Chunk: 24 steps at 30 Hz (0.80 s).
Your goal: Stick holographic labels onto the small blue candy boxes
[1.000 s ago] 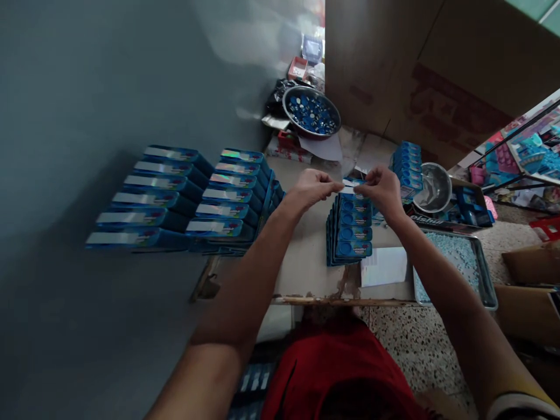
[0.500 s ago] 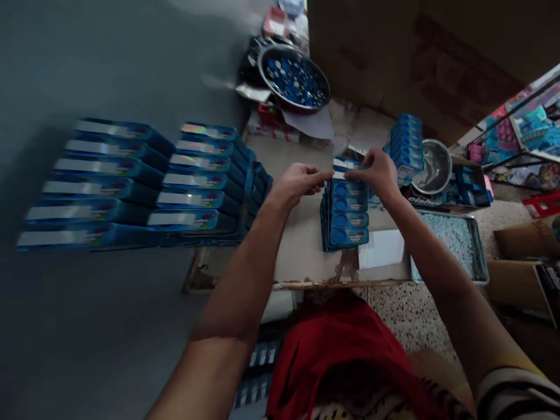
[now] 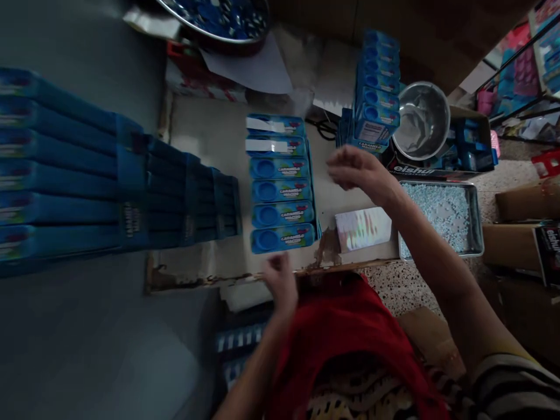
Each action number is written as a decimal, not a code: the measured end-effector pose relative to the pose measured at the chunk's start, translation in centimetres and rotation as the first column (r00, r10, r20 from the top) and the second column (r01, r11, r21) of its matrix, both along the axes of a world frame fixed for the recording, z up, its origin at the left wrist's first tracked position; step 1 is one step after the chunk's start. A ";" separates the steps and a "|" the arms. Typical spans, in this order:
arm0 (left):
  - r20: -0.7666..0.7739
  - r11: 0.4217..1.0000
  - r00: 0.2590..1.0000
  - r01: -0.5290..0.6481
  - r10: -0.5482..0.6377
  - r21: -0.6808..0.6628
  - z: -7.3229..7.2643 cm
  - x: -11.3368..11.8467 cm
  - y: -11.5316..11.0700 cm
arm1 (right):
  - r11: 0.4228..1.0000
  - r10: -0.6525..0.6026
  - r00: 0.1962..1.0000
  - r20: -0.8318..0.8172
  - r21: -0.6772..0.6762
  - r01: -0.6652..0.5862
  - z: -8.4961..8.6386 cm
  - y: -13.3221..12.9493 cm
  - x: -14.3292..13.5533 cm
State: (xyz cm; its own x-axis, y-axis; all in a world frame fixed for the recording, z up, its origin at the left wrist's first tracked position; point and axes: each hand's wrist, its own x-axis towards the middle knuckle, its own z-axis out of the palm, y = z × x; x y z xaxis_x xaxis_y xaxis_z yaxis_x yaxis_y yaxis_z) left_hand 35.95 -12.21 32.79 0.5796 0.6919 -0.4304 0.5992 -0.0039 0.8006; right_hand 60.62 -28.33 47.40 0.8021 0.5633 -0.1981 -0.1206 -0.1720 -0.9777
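Observation:
On the table lies a row of blue candy boxes (image 3: 280, 191) marked "CARAMELO", with round windows on the near ones. White label strips (image 3: 266, 145) lie across the two farthest boxes. My left hand (image 3: 280, 283), smeared by motion, is by the table's front edge, just below the nearest box; its fingers are not clear. To the right of the row, my right hand (image 3: 361, 175) hovers, fingers curled together; whether anything is between them is hidden. Below that hand lies a shiny white label sheet (image 3: 364, 228).
Long stacks of blue boxes (image 3: 79, 181) stand at left. A bowl of blue wrapped pieces (image 3: 219, 20) sits at the back. At right are upright blue boxes (image 3: 378, 87), a metal bowl (image 3: 422, 119), an open carton (image 3: 470, 146) and a tray of pale pellets (image 3: 441, 216). Black-handled scissors (image 3: 324, 128) lie behind the row.
Both hands have left the label strip on the second box from the far end. My left hand has come back to the front edge; my right hand has moved right and nearer. The view has shifted.

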 end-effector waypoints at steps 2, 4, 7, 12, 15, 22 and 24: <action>-0.055 0.916 0.919 0.382 -0.390 -0.123 -2.6 -2.4 -5.5 | 0.971 -0.102 0.990 0.100 -0.207 0.121 -4.8 -5.1 -1.7; 0.020 0.754 0.754 0.657 -0.657 0.019 -4.6 -0.4 -9.9 | 0.800 -0.240 0.943 0.231 -0.504 0.327 -10.4 -9.4 -3.9; -0.156 0.582 0.648 0.746 -0.745 0.324 -7.0 8.1 -12.8 | 0.636 -0.130 0.944 0.302 -0.705 0.313 -17.5 -12.9 -7.1; -0.377 0.401 0.428 0.903 -0.821 0.152 -10.9 18.8 -11.2 | 0.627 0.184 0.904 0.386 -0.754 0.194 -23.3 -13.3 -8.8; -0.364 0.389 0.377 0.920 -0.851 0.044 -11.9 19.5 -10.3 | 0.615 0.305 0.871 0.385 -0.778 0.128 -25.0 -12.4 -8.3; -0.428 0.481 0.434 0.877 -0.792 0.000 -12.0 18.2 -10.0 | 0.578 0.402 0.831 0.384 -0.810 0.094 -27.0 -11.2 -9.9; -0.436 0.499 0.442 0.866 -0.784 -0.017 -12.1 18.0 -9.9 | 0.595 0.427 0.818 0.385 -0.801 0.066 -26.7 -11.5 -11.1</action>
State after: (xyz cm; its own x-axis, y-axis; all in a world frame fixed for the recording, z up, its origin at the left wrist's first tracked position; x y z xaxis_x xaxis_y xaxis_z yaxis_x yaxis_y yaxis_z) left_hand 53.93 -22.14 20.73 0.7564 0.0505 -0.6521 0.4469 -0.7679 0.4589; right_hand 49.54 -39.87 20.71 0.8068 0.5427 -0.2336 0.4480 -0.8197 -0.3570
